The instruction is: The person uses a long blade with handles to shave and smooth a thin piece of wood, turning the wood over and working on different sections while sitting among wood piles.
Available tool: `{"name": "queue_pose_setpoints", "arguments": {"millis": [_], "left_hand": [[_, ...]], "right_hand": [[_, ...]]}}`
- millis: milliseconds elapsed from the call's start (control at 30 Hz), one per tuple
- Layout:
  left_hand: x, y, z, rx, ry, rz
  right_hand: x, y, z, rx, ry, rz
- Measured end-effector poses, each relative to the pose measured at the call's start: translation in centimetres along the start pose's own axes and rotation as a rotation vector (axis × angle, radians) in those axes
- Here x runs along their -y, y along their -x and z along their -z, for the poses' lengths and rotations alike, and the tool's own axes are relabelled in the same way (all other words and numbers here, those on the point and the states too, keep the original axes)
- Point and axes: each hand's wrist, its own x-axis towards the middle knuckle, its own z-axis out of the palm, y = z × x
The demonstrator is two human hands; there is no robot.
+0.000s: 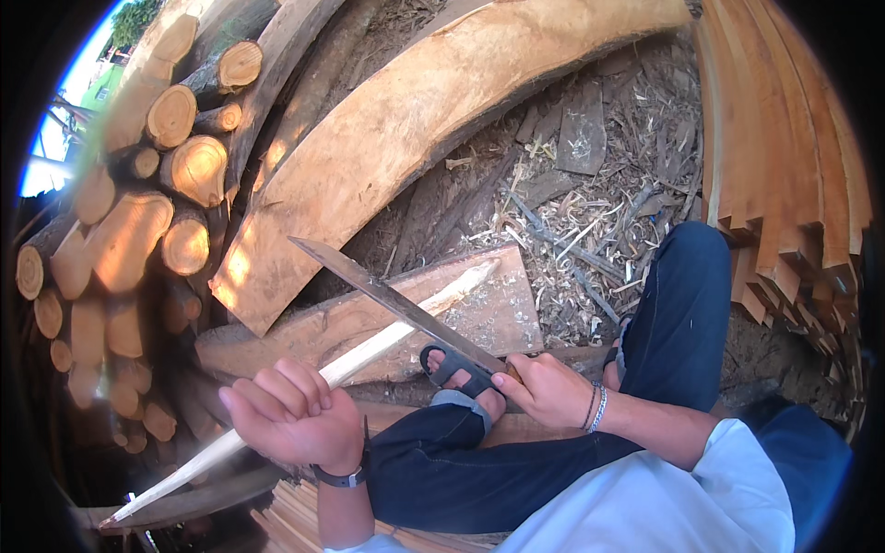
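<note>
My left hand is closed around a long, pale peeled stick. The stick slants from the lower left up to the middle, and its frayed far end lies over a flat wooden board. In my right hand is the handle of a machete, mostly hidden by the fingers. Its long dark blade points up and left and crosses above the stick; whether the two touch I cannot tell.
Cut logs are stacked at the left. A large curved slab lies beyond the board. Wood shavings and bark litter the ground. Sawn planks are piled at the right. My sandalled foot is close below the blade.
</note>
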Motion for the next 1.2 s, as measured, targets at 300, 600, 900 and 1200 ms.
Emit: {"name": "queue_pose_setpoints", "arguments": {"millis": [300,600,900,1200], "left_hand": [[0.1,0.1,-0.3,-0.039,-0.021,0.008],[0.2,0.2,0.3,-0.006,0.023,0.012],[0.2,0.3,0.1,0.036,0.028,0.006],[0.1,0.8,0.0,0.0,0.024,0.028]], "right_hand": [[-3.1,-0.3,-0.1,-0.019,0.066,-0.145],[-4.8,-0.6,0.4,-0.073,0.167,-0.175],[-0.5,0.3,0.0,-0.023,0.065,-0.03],[-3.5,0.6,-0.5,-0.064,0.073,-0.165]]}}
